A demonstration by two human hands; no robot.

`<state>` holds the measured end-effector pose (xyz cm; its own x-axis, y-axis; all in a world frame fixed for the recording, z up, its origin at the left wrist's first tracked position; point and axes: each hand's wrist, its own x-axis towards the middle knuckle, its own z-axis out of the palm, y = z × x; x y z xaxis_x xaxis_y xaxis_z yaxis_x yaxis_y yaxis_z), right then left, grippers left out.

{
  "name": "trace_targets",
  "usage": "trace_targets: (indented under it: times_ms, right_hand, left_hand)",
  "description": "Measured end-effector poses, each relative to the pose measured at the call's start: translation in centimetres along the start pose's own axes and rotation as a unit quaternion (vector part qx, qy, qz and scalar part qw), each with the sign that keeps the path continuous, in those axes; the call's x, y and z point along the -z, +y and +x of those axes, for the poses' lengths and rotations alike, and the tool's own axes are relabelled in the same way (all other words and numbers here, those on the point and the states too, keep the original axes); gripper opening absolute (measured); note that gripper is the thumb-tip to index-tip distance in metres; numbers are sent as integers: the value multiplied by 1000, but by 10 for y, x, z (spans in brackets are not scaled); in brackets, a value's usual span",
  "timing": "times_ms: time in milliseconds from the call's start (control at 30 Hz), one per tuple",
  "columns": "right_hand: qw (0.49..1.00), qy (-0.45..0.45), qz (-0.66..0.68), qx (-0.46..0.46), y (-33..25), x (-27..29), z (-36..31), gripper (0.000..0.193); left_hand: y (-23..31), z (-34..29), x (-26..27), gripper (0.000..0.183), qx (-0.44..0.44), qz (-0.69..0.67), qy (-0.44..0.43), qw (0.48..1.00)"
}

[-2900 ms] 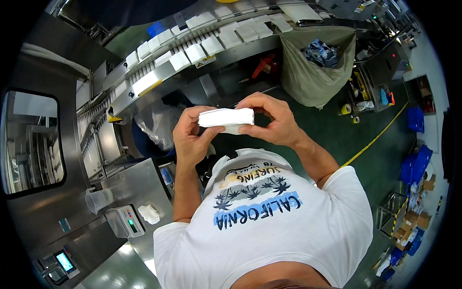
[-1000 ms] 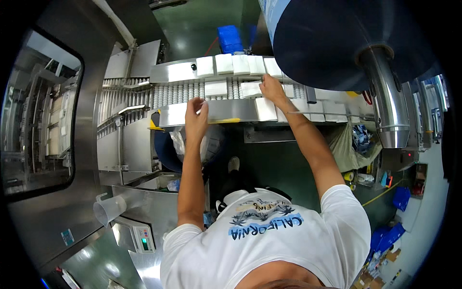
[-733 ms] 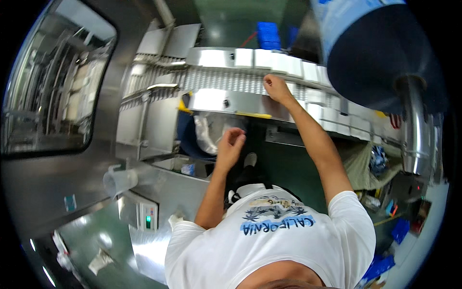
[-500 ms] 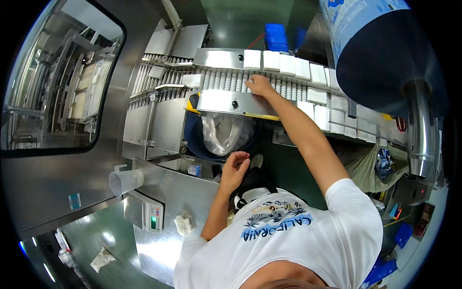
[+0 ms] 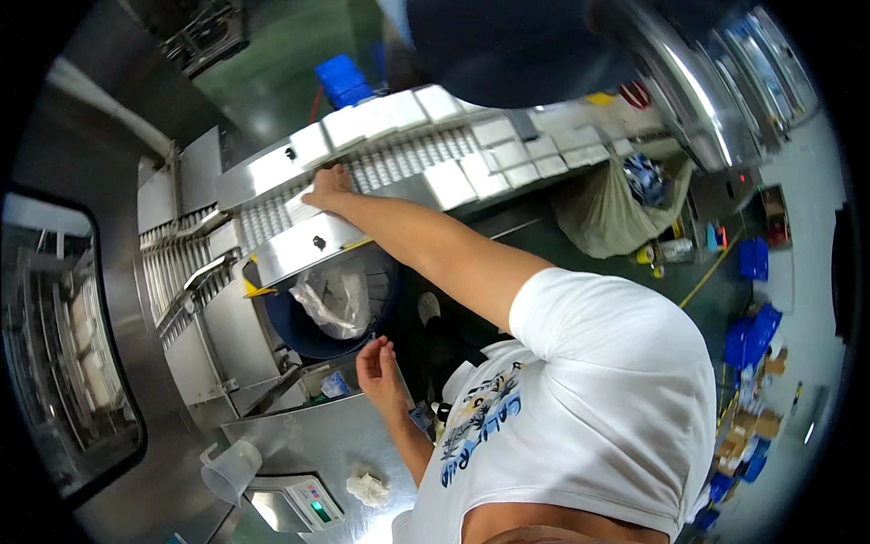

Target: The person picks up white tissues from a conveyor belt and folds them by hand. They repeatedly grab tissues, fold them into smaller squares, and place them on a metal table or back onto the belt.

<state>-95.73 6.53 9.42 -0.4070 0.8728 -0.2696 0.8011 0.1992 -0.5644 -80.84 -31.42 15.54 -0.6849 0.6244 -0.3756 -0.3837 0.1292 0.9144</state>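
My right hand (image 5: 332, 187) reaches over the roller conveyor (image 5: 381, 168), its fingers closed at the end of a flat white packet (image 5: 299, 207) lying on the rollers. Part of that packet is hidden by the fingers. Further left on the conveyor lies another white packet (image 5: 224, 238). My left hand (image 5: 379, 367) hovers near the edge of the metal table (image 5: 317, 426), below the blue bin, with loosely bent fingers apart and nothing visible in them. White packets (image 5: 396, 111) stand in a row along the conveyor's far rail, and more (image 5: 449, 184) sit on its near side.
A blue bin (image 5: 294, 335) with a clear plastic liner stands under the near rail. On the table are a digital scale (image 5: 304, 503), a plastic jug (image 5: 234, 467) and a crumpled white cloth (image 5: 367, 490). A large dark cylinder (image 5: 526, 50) overhangs the conveyor's far side.
The view has turned and shifted to the right. Along the conveyor, my right hand has moved left, and a white packet now shows by its fingers. My left hand stays near the table edge.
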Motion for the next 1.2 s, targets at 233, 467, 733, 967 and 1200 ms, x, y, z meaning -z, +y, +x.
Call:
trace_targets:
  times_ms: [233, 467, 733, 967, 1200]
  right_hand:
    - [950, 97, 203, 219, 56, 91, -65, 58]
    - [900, -103, 307, 291, 168, 185, -255, 59]
    - [901, -31, 211, 377, 231, 191, -330, 53]
    - [928, -215, 234, 196, 181, 211, -324, 46]
    - [956, 47, 120, 264, 103, 127, -74, 48]
  left_hand:
    - [2, 13, -28, 32, -98, 34, -48, 993]
    - [-7, 8, -92, 97, -40, -210, -244, 946]
    - [-17, -71, -127, 29, -32, -131, -132, 982]
    - [-18, -62, -87, 32, -55, -129, -53, 989]
    - [-12, -82, -1, 39, -18, -158, -48, 986]
